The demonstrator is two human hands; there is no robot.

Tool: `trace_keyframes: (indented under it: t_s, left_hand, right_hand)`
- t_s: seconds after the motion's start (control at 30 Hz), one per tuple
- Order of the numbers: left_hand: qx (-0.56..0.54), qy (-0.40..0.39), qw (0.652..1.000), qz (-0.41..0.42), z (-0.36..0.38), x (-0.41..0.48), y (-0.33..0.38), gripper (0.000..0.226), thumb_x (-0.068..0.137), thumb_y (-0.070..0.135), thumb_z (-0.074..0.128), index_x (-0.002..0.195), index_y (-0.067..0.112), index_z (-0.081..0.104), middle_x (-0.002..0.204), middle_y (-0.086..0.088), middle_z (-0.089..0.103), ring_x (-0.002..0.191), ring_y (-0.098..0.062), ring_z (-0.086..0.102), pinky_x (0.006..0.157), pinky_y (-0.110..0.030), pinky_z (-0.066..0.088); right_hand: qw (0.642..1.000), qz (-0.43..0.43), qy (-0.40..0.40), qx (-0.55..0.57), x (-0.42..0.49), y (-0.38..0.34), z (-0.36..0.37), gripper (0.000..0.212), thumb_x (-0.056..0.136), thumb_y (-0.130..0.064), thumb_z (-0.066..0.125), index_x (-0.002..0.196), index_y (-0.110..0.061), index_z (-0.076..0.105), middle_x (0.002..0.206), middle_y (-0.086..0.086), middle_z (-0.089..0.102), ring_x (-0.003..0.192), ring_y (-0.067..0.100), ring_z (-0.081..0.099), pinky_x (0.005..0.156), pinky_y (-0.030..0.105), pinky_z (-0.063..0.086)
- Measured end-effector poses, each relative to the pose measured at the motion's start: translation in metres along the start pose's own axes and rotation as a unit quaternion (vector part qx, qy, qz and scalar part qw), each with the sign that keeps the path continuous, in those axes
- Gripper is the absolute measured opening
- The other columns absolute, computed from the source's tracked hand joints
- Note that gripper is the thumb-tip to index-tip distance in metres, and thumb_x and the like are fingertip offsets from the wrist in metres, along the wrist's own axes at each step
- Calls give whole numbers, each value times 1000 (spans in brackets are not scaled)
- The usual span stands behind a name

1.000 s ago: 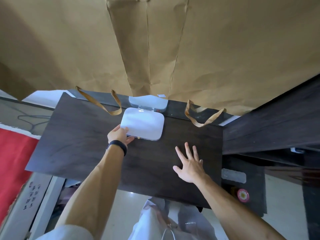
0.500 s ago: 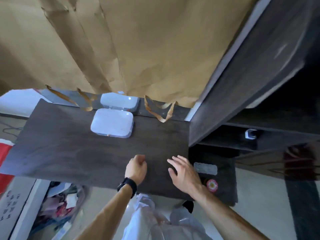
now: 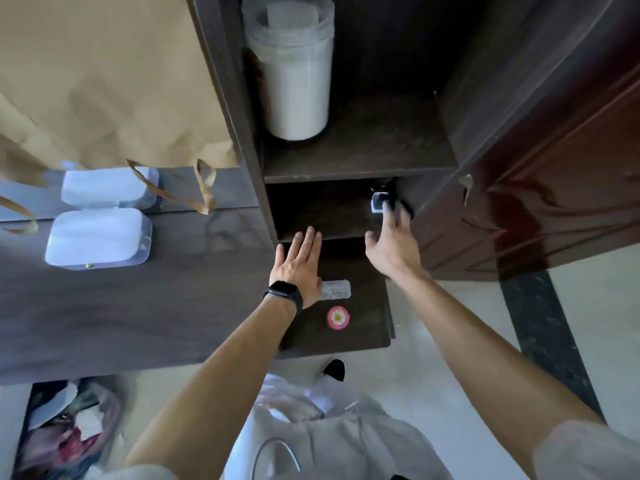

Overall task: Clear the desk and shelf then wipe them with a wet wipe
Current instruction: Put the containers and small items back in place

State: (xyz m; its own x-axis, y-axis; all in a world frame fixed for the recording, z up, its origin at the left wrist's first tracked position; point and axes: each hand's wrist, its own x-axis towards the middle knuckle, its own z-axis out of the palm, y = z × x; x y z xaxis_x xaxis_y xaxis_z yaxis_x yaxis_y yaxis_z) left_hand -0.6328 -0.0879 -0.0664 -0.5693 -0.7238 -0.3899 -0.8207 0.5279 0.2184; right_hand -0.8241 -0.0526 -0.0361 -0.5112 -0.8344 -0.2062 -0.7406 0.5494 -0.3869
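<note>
The desk (image 3: 138, 306) is a dark wood-grain slab occupying the left of the view; the shelf unit (image 3: 232, 109) adjoins its right edge and presents three dark boards. The top board (image 3: 360, 164) carries one tall translucent jar (image 3: 294, 81) of pale contents, standing at the left against the side wall. The middle board (image 3: 329, 216) carries a small white-and-black item (image 3: 376, 202) at its right end. The bottom board (image 3: 367, 330) projects toward the viewer and carries a blister strip (image 3: 337, 289) and, just in front of it, a round red tin (image 3: 338, 317). The right hand (image 3: 391, 244) is extended into the middle board's bay, fingers spread and nearly straight, holding nothing; its fingertips (image 3: 398, 211) are blurred beside the small item, and contact cannot be determined. The left hand (image 3: 299, 261) is palm-down with fingers straight and together, pointing at the front edge of the middle board; it holds nothing, and its heel overlaps the left end of the blister strip. A black band (image 3: 282, 294) is worn on the left wrist. On the desk, a white lidded box (image 3: 98, 237) lies closed near the rear edge, well apart from both hands; a glossy rear panel (image 3: 232, 188) reflects it. A brown paper bag (image 3: 104, 81) hangs above the desk, its handles (image 3: 204, 188) dangling in front of the panel. A reddish-brown door (image 3: 554, 188) stands to the right of the shelf unit. Mixed clutter (image 3: 62, 431) lies beneath the desk at lower left.
</note>
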Motion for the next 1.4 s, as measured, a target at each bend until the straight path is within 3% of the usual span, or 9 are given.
trace_keyframes:
  t_s: [0.17, 0.27, 0.4, 0.57, 0.7, 0.93, 1.1, 1.27, 1.4]
  left_hand:
    - [29, -45, 998, -36, 2, 2, 6, 98, 91, 42, 55, 154, 20, -17, 161, 5, -25, 150, -19, -15, 121, -54, -1]
    - [30, -59, 997, -44, -5, 4, 10, 98, 90, 41, 57, 155, 20, -15, 162, 5, -22, 151, -19, -13, 120, -55, -3]
    - [4, -50, 996, -68, -12, 10, 19, 87, 92, 37, 54, 157, 20, -1, 165, 1, -9, 152, -21, -3, 122, -51, 1]
    - [-87, 60, 992, -65, -31, 36, 35, 68, 92, 36, 52, 153, 20, 28, 154, -9, 35, 139, -30, 35, 115, -43, 30]
    - [-221, 86, 969, -75, -46, 87, 68, 75, 90, 40, 59, 153, 20, 25, 149, -13, 36, 137, -32, 37, 111, -42, 37]
    - [-386, 190, 895, -123, -36, 155, 125, 80, 76, 23, 71, 146, 17, 33, 143, -10, 41, 131, -31, 44, 110, -40, 39]
    - [-277, 181, 936, -124, -20, 151, 121, 74, 74, 39, 75, 136, 16, 41, 139, -14, 37, 126, -37, 43, 108, -45, 40]
    - [-188, 62, 980, -37, -32, 109, 116, 75, 74, 57, 70, 131, 23, 36, 126, -11, 58, 114, -35, 56, 91, -47, 52]
    - [-46, 5, 997, 56, -20, 47, 96, 74, 82, 55, 67, 138, 22, 32, 127, -14, 55, 112, -35, 57, 87, -39, 50]
  right_hand:
    - [997, -2, -53, -59, 24, 9, 5, 71, 100, -36, 43, 156, -32, 0, 164, 6, 13, 111, 38, 62, 73, 37, 44]
    - [998, -31, 27, -39, 28, 15, 14, 53, 100, -31, 48, 148, -22, 26, 136, 15, 44, 94, 41, 64, 65, 37, 41]
    - [995, -87, 46, -32, 24, 22, 23, 33, 101, -21, 49, 133, -17, 44, 126, 15, 46, 86, 41, 64, 64, 40, 47]
    - [985, -174, 11, 5, -10, 39, 36, 38, 95, -13, 58, 131, -23, 50, 124, 11, 49, 97, 33, 63, 74, 43, 57]
    - [988, -92, 35, 121, -56, 73, 38, 31, 96, -17, 59, 127, -20, 59, 120, 10, 56, 87, 32, 66, 70, 29, 48]
    - [978, 34, 95, 180, -108, 135, 13, 30, 93, -19, 65, 123, -22, 62, 110, 4, 60, 77, 23, 67, 75, 37, 56]
    - [971, 89, 121, 188, -131, 155, -2, 31, 94, -20, 65, 125, -21, 62, 112, 6, 60, 78, 20, 67, 78, 33, 54]
    - [974, 86, 93, 185, -145, 146, 11, 31, 94, -26, 65, 124, -25, 62, 114, 4, 62, 84, 18, 65, 78, 26, 51]
    - [981, 47, 30, 185, -141, 120, 30, 29, 93, -30, 66, 122, -30, 62, 110, 4, 65, 85, 21, 67, 78, 31, 54]
